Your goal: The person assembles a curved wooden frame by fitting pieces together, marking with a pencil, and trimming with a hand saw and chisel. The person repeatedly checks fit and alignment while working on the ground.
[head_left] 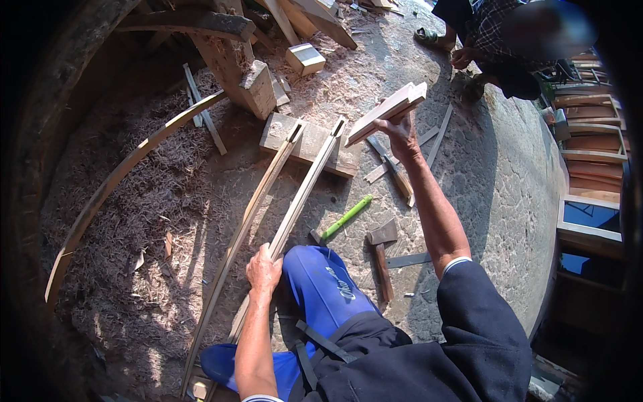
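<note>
Plainly, the left hand (264, 268) holds one of two slotted strips (306, 186).

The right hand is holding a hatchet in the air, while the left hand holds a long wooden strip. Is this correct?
Not quite: the head view shows the right hand holding a short piece of pale wood, not the hatchet, which lies on the ground. The left hand does hold a long wooden strip.
</note>
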{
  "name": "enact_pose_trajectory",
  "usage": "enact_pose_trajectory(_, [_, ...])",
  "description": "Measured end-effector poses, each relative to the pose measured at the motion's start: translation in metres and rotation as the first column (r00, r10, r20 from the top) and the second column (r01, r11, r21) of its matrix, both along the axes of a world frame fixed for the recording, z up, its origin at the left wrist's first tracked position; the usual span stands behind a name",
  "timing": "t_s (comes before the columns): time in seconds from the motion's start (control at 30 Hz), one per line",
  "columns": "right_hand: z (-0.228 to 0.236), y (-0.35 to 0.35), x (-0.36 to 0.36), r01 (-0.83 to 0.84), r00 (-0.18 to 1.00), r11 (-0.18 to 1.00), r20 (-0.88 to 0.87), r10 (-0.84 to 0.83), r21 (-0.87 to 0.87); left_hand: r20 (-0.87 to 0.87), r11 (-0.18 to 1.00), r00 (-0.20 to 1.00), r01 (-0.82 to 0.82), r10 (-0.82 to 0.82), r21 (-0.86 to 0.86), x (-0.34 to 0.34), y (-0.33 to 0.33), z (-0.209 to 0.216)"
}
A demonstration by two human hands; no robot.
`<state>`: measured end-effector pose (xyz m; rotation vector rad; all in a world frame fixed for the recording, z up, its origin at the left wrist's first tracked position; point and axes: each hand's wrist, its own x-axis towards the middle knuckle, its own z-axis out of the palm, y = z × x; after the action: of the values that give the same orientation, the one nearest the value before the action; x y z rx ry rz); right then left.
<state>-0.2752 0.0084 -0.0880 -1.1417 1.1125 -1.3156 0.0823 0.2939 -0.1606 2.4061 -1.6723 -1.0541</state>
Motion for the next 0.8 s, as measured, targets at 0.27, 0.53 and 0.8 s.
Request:
enact_pose_trajectory(0.27, [-0.032, -0.021, 0.017, 0.024, 0.997, 0.998, 0.072, -0.021, -0.051, 0.099, 0.999, 0.995, 0.026, -0.028, 0.022, -0.005, 0.003, 0.0])
enact_pose_trajectory(0.53, [-0.035, -0.024, 0.027, 0.005, 0.996, 0.999, -0.085, -0.007, -0.032, 0.064, 1.0, 0.998, -0.009, 0.01, -0.011, -0.004, 0.004, -0.001])
enact_pose_trajectory(0.8, [-0.038, -0.052, 0.04, -0.063, 0.978, 0.995, -0.202, 0.047, -0.074, 0.084, 1.0, 0.996, 0.006, -0.006, 0.009, -0.006, 0.003, 0.003])
